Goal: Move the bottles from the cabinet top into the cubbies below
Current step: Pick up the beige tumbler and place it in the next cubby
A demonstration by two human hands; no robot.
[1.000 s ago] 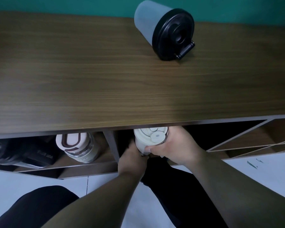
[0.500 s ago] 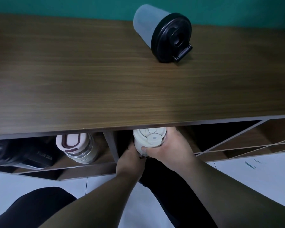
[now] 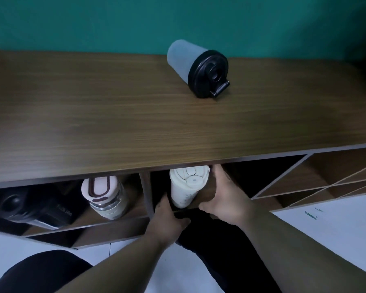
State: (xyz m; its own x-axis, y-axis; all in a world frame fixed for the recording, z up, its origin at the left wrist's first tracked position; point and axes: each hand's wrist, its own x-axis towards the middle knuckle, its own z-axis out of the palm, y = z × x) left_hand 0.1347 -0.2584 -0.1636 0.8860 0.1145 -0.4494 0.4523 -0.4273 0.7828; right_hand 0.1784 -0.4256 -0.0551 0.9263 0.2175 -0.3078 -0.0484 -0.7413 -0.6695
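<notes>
Progress check, head view. Cream bottle point(image 3: 186, 187) stands upright at the mouth of the middle cubby point(image 3: 251, 176), directly under the front edge of the cabinet top point(image 3: 114, 123). Right hand point(image 3: 224, 193) grasps it, fingers wrapped round the far side of the body and thumb near its base. Left hand point(image 3: 167, 218) sits low at the bottle's left, fingers close to or touching its foot near the shelf edge; whether it grips or only steadies, I cannot tell. Base of the bottle is partly hidden behind the hands, so full contact with the cubby floor is not confirmed.

Done so far, as the view shows:
- Left cubby point(image 3: 68, 208) already holds two items: a white bottle with a brown-trimmed lid point(image 3: 104, 195), upright, and a dark bottle point(image 3: 30, 206) lying or leaning beside it, detail lost in shadow.
- Cream bottle is inside the middle compartment, not yet released.

Left to do:
- One frosted grey bottle with a black lid point(image 3: 197, 68) lies on its side on the cabinet top, towards the back, lid facing the camera. No other bottle is visible up there.
- Right-hand compartments with the diagonal dividers point(image 3: 325, 182) look unoccupied.

Judgement: placement of the third bottle is near its end; release both hands, then one more transfer. The lying bottle may roll when touched.
</notes>
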